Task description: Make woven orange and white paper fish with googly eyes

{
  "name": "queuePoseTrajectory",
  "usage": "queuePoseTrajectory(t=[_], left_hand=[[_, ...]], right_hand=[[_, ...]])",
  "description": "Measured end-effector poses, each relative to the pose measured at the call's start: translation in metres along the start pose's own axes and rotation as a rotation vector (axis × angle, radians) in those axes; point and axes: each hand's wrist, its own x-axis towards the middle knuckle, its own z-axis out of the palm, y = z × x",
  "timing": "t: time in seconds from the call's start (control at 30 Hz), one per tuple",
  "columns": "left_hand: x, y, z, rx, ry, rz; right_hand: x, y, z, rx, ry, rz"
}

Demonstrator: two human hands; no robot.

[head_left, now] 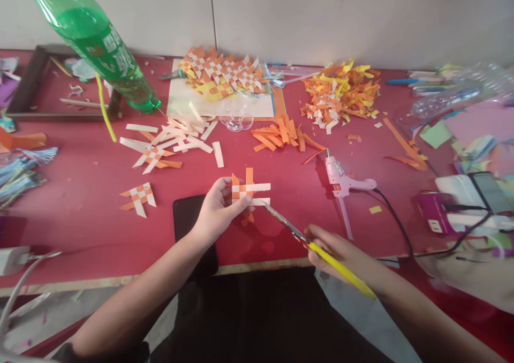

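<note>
My left hand [219, 208] pinches a small woven paper piece [242, 190], an orange and white checkerboard with strip ends sticking out at the top and right. Closed round the yellow handle of a pair of scissors [287, 225] is my right hand [327, 249]. The scissors' tip lies at the lower white strip of the piece; whether the blades touch it I cannot tell. To the left lies another woven piece [140, 196] with loose ends. A third [155, 154] rests by a pile of white strips [188, 135]. Orange strips [281, 133] lie beyond my hands.
A pink glue gun [339, 178] with a black cord stands right of centre. A phone [195, 245] lies under my left forearm. Behind are a green bottle [100, 47], a heap of woven pieces [225, 74] and paper scraps [341, 92]. A dark wooden frame [24, 90] sits back left.
</note>
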Motion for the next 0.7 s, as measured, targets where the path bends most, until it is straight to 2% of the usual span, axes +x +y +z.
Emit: queuePoseTrajectory(t=[0.17,0.7], left_hand=[[-0.0008,-0.0002,0.001,0.015,-0.011,0.0],[-0.0008,-0.0022,-0.0004,0.033,-0.02,0.004]], right_hand=[[0.0021,-0.0025,0.0045,-0.006,-0.004,0.046],[0.004,0.0008,0.0077,0.014,-0.013,0.056]])
